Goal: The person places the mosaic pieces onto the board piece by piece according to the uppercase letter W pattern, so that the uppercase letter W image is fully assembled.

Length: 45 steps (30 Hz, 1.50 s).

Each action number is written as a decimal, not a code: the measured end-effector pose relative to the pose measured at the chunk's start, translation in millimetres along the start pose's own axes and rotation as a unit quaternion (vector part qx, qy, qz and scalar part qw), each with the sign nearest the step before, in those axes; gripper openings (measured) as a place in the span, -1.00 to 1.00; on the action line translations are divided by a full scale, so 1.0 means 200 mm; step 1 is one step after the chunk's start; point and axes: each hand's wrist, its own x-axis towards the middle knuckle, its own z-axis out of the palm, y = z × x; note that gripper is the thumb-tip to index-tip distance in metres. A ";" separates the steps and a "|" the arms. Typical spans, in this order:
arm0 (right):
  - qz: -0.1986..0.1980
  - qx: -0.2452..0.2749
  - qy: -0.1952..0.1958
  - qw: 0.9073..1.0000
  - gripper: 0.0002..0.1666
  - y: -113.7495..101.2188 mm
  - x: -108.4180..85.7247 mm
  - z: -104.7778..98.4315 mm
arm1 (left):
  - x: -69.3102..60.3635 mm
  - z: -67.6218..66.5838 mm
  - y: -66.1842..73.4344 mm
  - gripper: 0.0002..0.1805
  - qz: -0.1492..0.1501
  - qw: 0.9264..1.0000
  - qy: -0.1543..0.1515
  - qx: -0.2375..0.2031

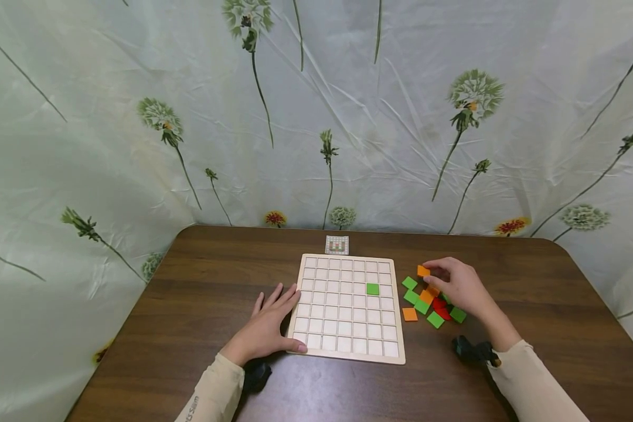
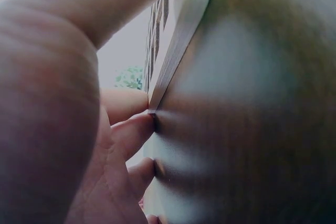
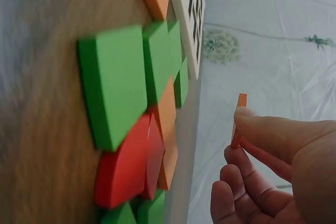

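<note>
A pale gridded board lies flat on the table, with one green tile in a cell near its upper right. My left hand rests at the board's left edge, thumb on the lower left corner and fingers spread; the left wrist view shows fingertips against the board's side. To the right of the board, my right hand pinches an orange tile between thumb and fingers. In the right wrist view that orange tile stands edge-on, above the loose tiles.
Loose green tiles, orange tiles and red tiles lie in a cluster right of the board, some overlapping. A small card with a printed grid lies behind the board. A flower-patterned curtain hangs behind the table.
</note>
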 end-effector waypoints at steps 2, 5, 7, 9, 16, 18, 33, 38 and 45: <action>-0.009 0.002 0.004 1.000 -0.65 -0.02 -0.01 0.01 | 0.00 0.00 0.00 0.26 0.000 1.000 0.000 0.001; -0.014 0.005 0.007 1.000 -0.66 -0.05 -0.02 0.02 | 0.00 0.00 0.00 0.26 0.001 1.000 0.001 0.002; -0.015 0.008 0.007 1.000 -0.66 -0.06 -0.03 0.04 | 0.00 0.00 0.00 0.26 0.001 1.000 0.000 0.002; -0.017 0.012 0.006 1.000 -0.66 -0.08 -0.04 0.05 | 0.00 0.00 0.00 0.26 0.002 1.000 0.002 0.000; -0.036 0.028 0.003 0.999 -0.66 -0.13 -0.06 0.10 | 0.01 0.00 0.00 0.26 0.003 1.000 0.005 -0.004; -0.039 0.034 0.003 0.999 -0.66 -0.14 -0.07 0.11 | 0.01 0.00 -0.01 0.26 0.004 1.000 0.006 -0.005; -0.047 0.046 -0.016 0.998 -0.67 -0.25 -0.09 0.21 | 0.01 0.00 0.00 0.27 -0.001 1.000 0.004 -0.009; -0.050 0.042 -0.023 0.998 -0.69 -0.28 -0.09 0.23 | 0.01 0.01 0.00 0.27 0.001 1.000 0.007 -0.011; -0.049 0.032 -0.034 0.998 -0.69 -0.30 -0.08 0.27 | 0.01 0.00 -0.01 0.27 0.002 1.000 0.006 -0.011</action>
